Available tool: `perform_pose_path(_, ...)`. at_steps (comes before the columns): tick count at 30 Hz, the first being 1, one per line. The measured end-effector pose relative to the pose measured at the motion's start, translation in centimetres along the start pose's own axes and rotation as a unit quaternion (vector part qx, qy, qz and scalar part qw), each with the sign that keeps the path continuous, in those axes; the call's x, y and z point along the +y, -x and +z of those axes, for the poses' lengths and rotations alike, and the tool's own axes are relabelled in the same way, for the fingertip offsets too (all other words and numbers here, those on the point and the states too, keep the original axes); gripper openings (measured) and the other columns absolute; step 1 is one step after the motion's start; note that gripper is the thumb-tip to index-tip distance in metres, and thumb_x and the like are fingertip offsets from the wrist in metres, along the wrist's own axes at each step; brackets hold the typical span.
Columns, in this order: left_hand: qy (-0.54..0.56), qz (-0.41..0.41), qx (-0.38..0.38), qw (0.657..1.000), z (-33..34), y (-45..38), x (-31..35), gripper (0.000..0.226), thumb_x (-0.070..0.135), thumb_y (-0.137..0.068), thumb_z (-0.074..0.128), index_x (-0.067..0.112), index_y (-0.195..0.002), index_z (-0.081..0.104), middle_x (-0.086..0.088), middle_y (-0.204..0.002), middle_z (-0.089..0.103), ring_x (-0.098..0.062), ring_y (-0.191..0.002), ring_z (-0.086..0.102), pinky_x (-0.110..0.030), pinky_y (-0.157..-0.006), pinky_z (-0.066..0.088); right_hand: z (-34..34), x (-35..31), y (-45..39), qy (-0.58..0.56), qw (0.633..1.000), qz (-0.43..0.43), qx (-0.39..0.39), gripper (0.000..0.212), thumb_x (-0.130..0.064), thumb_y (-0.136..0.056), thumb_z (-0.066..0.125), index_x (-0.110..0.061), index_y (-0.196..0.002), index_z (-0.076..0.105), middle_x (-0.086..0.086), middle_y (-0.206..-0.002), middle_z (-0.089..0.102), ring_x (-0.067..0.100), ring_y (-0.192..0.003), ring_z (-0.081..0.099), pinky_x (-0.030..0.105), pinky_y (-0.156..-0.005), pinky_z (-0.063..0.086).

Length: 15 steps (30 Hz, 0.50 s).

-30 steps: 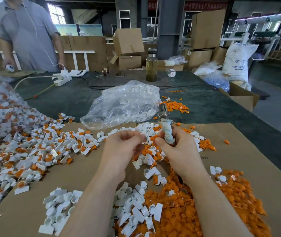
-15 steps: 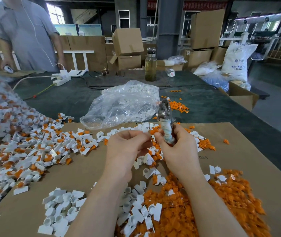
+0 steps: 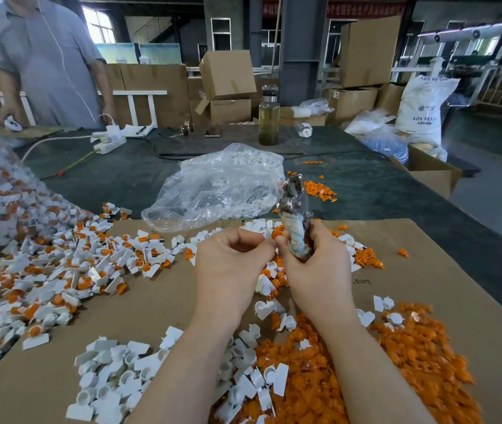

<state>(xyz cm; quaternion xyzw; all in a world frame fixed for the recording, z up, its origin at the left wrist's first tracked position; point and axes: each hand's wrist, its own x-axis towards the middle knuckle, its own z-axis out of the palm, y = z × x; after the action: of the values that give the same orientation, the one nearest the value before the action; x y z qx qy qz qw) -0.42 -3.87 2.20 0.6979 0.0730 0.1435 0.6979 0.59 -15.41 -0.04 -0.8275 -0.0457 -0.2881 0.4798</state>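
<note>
A metal cutter (image 3: 295, 209) with a cloth-wrapped handle stands upright above the cardboard sheet (image 3: 152, 310), its jaws pointing up. The right hand (image 3: 320, 270) has its fingers curled round that handle. Touching it, the left hand (image 3: 228, 264) pinches a small white-and-orange piece (image 3: 272, 235) between thumb and fingertips. Loose white caps (image 3: 115, 371) and orange bits (image 3: 421, 362) lie heaped around, with a clear plastic bag (image 3: 219, 188) behind.

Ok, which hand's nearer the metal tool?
Right. The right hand grips the metal tool by its wrapped handle; left hand sits just left of it, curled fingertips beside the handle.
</note>
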Motion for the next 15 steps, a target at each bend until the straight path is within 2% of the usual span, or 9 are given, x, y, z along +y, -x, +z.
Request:
perform_pose_path(3, -0.019, 0.004, 0.004, 1.0, 0.05, 0.07, 0.03, 0.013, 0.015, -0.075, 0.083, 0.019, -0.067, 0.074, 0.004, -0.065, 0.072, -0.005, -0.058, 0.064, -0.019, -0.06, 0.054, -0.07, 0.0, -0.06, 0.008, 1.0, 0.002, -0.008, 0.015, -0.032, -0.088, 0.071, -0.032, -0.094, 0.057, -0.023, -0.075, 0.059, -0.005, -0.075, 0.06, 0.013, -0.06, 0.042)
perform_pose_path(7, -0.036, -0.003, 0.01, 0.999, 0.08, 0.03, -0.01, 0.01, 0.014, -0.076, 0.082, 0.019, -0.074, 0.073, 0.0, -0.07, 0.073, -0.019, -0.071, 0.07, -0.033, -0.071, 0.06, -0.16, 0.07, -0.21, 0.017, 0.999, 0.001, -0.032, 0.011, -0.03, -0.089, 0.07, -0.029, -0.094, 0.059, -0.02, -0.077, 0.061, 0.0, -0.074, 0.06, 0.017, -0.06, 0.043)
perform_pose_path(11, -0.055, 0.007, 0.016, 0.998, 0.0, -0.02, -0.13, 0.011, 0.015, -0.078, 0.08, 0.022, -0.076, 0.072, 0.001, -0.07, 0.072, -0.007, -0.063, 0.064, -0.023, -0.063, 0.056, -0.37, 0.18, -0.37, 0.007, 0.997, 0.016, -0.072, 0.009, -0.026, -0.089, 0.07, -0.027, -0.094, 0.062, -0.015, -0.078, 0.064, 0.004, -0.074, 0.061, 0.025, -0.063, 0.048)
perform_pose_path(15, -0.067, 0.021, 0.026, 0.997, 0.06, -0.05, -0.22, 0.013, 0.022, -0.079, 0.082, 0.022, -0.073, 0.071, 0.003, -0.067, 0.071, -0.01, -0.062, 0.065, -0.017, -0.056, 0.052, -0.54, 0.25, -0.4, -0.006, 0.996, 0.018, -0.088, 0.017, -0.023, -0.087, 0.069, -0.033, -0.081, 0.057, -0.016, -0.069, 0.061, 0.001, -0.069, 0.058, 0.018, -0.056, 0.04)
